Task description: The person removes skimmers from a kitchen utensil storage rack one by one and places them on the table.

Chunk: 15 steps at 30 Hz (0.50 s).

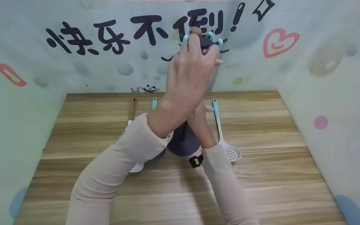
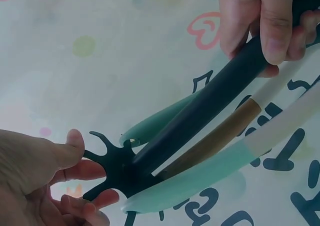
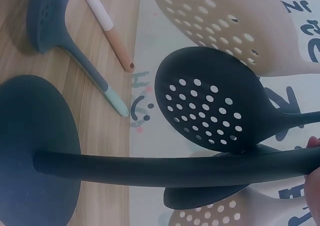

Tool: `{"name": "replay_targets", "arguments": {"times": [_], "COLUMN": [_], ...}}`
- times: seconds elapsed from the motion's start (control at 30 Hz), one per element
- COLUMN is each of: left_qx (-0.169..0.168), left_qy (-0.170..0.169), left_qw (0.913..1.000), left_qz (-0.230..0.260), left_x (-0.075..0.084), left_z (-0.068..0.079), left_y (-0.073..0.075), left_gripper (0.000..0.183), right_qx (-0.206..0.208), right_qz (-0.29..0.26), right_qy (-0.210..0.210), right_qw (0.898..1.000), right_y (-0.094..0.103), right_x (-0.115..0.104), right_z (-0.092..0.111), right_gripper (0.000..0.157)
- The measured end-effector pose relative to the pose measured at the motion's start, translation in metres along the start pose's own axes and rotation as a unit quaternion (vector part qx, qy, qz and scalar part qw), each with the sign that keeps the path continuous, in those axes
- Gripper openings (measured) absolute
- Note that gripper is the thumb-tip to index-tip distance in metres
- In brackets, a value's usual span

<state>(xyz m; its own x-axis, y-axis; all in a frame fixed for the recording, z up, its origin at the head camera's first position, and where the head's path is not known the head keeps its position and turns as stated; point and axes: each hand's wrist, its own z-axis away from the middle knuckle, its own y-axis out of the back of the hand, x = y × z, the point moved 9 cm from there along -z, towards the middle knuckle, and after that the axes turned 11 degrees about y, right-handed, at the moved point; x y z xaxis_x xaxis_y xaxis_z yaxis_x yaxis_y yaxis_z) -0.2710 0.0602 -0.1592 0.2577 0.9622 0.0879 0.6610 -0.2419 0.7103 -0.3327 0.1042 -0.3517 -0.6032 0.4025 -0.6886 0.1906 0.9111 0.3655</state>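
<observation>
Two hands on one utensil stand (image 2: 202,108) lol. Left hand (image 1: 189,67) is up top, thumb and fingers pinching the hooked top (image 2: 119,171), and the right hand (image 2: 276,21) has a grip on the pole lower down. The round base (image 3: 30,121) is over the middle of the worktop (image 1: 277,187), toward the back edge; can't tell if it's touching. Mint handles (image 2: 185,181) and a brown handle (image 2: 215,136) hang off the hooks, plus a dark slotted spoon (image 3: 215,96) beside the pole. Lying handle-ends toward the back edge: a brown-handled turner (image 1: 132,109) and mint-handled dark utensil (image 1: 154,102) left, white slotted ladle (image 1: 232,153) right.
</observation>
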Motion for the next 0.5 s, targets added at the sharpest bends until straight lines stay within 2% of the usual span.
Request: {"name": "replay_targets", "arguments": {"times": [0.1, 0.2, 0.33, 0.43, 0.5], "left_qx": [-0.004, -0.036, -0.085, -0.076, -0.048], "left_qy": [-0.003, -0.003, 0.011, 0.023, 0.029], "left_qw": [0.9999, 0.9984, 0.9894, 0.9787, 0.9693], "left_qz": [0.013, 0.044, 0.117, 0.189, 0.239], "left_x": [-0.001, -0.005, -0.017, -0.030, -0.040], "left_z": [0.001, 0.001, 0.004, 0.005, 0.006], "left_y": [0.001, 0.000, 0.000, 0.006, 0.011], "left_gripper": [0.041, 0.042, 0.045, 0.043, 0.038], "right_qx": [-0.012, -0.008, 0.011, 0.018, 0.022], "right_qz": [-0.009, -0.028, -0.043, -0.056, -0.066], "right_qy": [0.001, 0.023, 0.064, 0.072, 0.071], "right_qw": [1.000, 0.999, 0.997, 0.996, 0.995], "right_y": [-0.001, 0.001, 0.003, 0.002, 0.002], "right_x": [0.001, -0.002, -0.007, -0.009, -0.009], "right_z": [0.000, -0.003, -0.006, -0.006, -0.007], "right_gripper": [0.033, 0.043, 0.041, 0.033, 0.031]}}
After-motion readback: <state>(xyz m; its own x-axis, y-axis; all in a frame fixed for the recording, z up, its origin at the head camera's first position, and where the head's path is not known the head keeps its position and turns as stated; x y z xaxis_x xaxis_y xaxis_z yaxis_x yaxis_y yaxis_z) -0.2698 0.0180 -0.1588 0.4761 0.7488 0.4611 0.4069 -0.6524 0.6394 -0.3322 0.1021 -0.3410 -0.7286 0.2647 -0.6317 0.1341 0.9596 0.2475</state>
